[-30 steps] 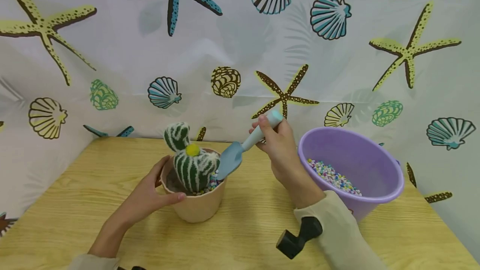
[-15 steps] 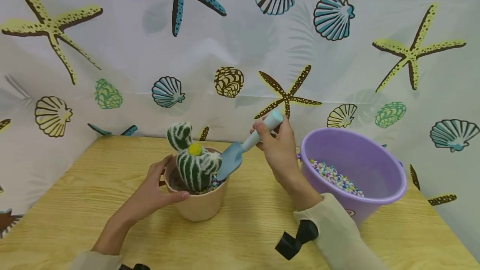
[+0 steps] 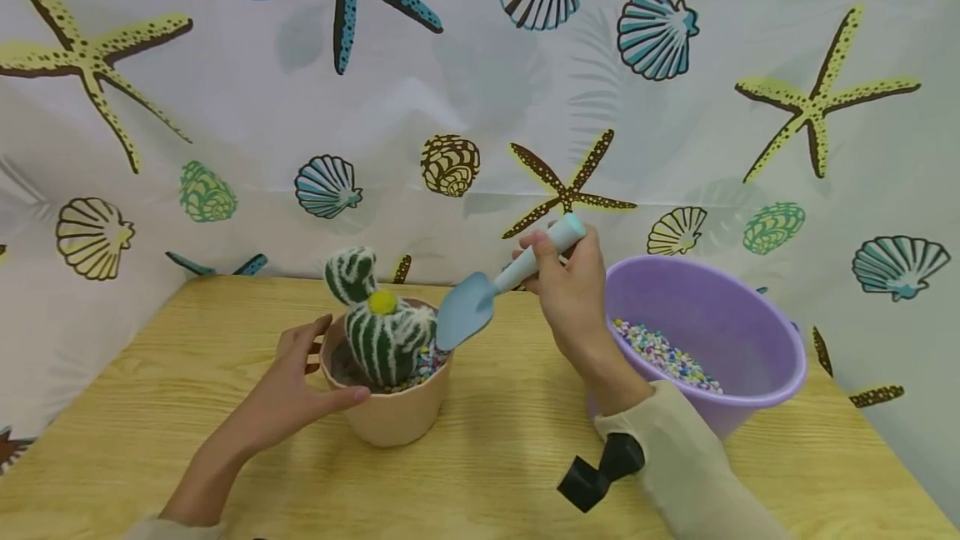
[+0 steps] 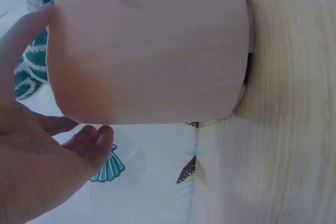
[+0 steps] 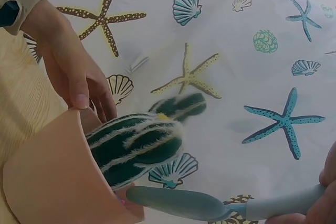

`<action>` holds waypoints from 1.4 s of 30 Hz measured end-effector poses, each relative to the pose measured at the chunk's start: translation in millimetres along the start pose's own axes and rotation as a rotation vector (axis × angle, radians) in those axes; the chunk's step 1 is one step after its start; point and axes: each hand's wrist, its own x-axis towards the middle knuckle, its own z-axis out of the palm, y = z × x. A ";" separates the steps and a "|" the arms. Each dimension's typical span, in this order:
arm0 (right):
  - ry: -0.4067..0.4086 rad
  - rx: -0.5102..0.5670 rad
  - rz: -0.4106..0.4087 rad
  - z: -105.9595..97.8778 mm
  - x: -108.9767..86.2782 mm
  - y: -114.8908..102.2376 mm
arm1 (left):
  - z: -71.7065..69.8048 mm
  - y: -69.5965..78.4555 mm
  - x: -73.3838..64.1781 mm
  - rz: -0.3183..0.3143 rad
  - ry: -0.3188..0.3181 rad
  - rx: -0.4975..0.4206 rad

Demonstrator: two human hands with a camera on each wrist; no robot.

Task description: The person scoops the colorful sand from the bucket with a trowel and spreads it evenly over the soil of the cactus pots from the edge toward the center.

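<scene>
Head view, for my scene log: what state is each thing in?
Pot: upright on the table
Cactus: standing in the pot
Trowel: tilted, blade downward
Bucket: open, partly filled
Beads: loose, in bucket and pot
Left hand: thumb on pot's rim
Right hand: gripping the trowel

Passable along the wooden table (image 3: 495, 473) between peach pot (image 3: 393, 423) and purple bucket (image 3: 720, 323), but overhung by blue trowel (image 3: 467, 311) and right hand (image 3: 573, 290). Blocked over the pot by a striped cactus (image 3: 382, 352), and at its left side by the left hand (image 3: 292, 394). Walled off behind by shell-print cloth (image 3: 420, 98). Accessible from above at the bucket's mouth.
</scene>
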 end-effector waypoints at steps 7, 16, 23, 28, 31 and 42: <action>0.022 0.013 0.010 -10.9 2.7 -3.6 | 0.8 3.8 -6.1 0.065 0.075 -0.021; 0.045 -0.026 0.014 -29.2 6.8 -10.8 | -0.2 6.6 -18.9 -0.002 0.123 0.000; 0.080 -0.069 0.005 -43.2 7.1 -16.4 | 2.4 15.2 -26.1 -0.049 0.178 0.045; 0.079 -0.044 -0.007 -51.5 6.7 -21.0 | 3.5 25.5 -31.1 -0.118 0.236 0.041; 0.074 -0.029 -0.015 -58.2 7.4 -24.3 | 5.4 30.7 -33.2 -0.132 0.227 0.028; 0.124 -0.009 -0.017 -91.7 10.8 -31.4 | 18.6 49.4 -36.5 -0.106 0.202 0.021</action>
